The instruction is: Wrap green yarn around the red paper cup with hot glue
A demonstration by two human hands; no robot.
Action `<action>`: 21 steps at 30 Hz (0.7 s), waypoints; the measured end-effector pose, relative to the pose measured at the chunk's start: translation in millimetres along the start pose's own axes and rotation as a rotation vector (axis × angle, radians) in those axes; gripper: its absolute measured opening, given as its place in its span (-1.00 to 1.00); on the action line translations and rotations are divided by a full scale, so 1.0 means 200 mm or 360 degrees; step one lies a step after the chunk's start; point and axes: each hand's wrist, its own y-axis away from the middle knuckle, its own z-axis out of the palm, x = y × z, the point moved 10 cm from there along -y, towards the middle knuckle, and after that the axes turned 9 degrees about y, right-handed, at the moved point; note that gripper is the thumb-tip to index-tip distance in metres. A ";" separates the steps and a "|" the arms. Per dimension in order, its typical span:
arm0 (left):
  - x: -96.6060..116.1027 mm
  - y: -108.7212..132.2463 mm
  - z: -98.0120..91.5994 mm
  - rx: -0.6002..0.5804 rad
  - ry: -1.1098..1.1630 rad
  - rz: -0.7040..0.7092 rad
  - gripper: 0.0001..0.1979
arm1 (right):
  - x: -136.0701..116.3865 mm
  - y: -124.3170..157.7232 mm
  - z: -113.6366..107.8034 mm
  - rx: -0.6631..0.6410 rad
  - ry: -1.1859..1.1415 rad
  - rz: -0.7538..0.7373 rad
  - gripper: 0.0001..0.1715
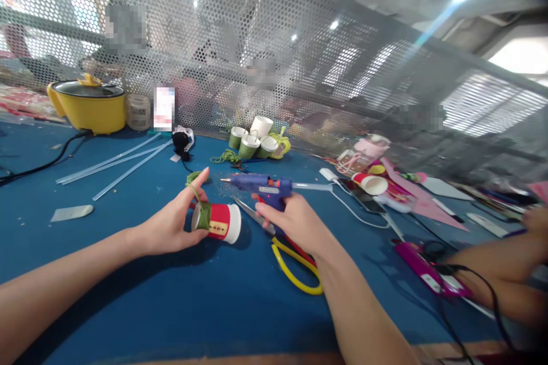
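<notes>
The left hand (pixel 175 222) enters from the lower left, forearm slanting inward, index finger raised and thumb low. It is partly closed and has hold of a paper cup (pixel 225 222), which lies on its side before the worker, wider white end to the right. The right hand (pixel 295 219) reaches up from the lower right and is wrapped around the grip of a blue glue gun (pixel 261 184). The gun's metal nozzle points left, above and beyond the cup.

The cup has a smooth red band with a printed label; soft green yarn (pixel 204 215) is wound around its narrower end, and a strand passes by the left fingers. A translucent glue stick (pixel 312 187) protrudes from the gun's rear. Scissors (pixel 287 276) with metal blades and looped yellow handles lie beneath the right hand on the matte blue table (pixel 171 302).

The left hand's remaining fingers are largely concealed. The right hand and wrist cover much of the gun's grip and part of the scissors. Whether the cup touches the table cannot be determined. At the right edge, another person's arm (pixel 492 262) is blurred and cut off.
</notes>
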 end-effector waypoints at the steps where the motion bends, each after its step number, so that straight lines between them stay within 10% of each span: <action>1: 0.00 0.00 -0.01 0.0005 0.0004 0.0009 -0.23 | -0.02 0.01 0.02 -0.0009 -0.0026 -0.0004 -0.73; 21: 0.01 -0.02 -0.04 0.0016 -0.0019 0.0055 -0.10 | -0.15 0.12 0.07 0.0045 0.0624 -0.0365 -0.84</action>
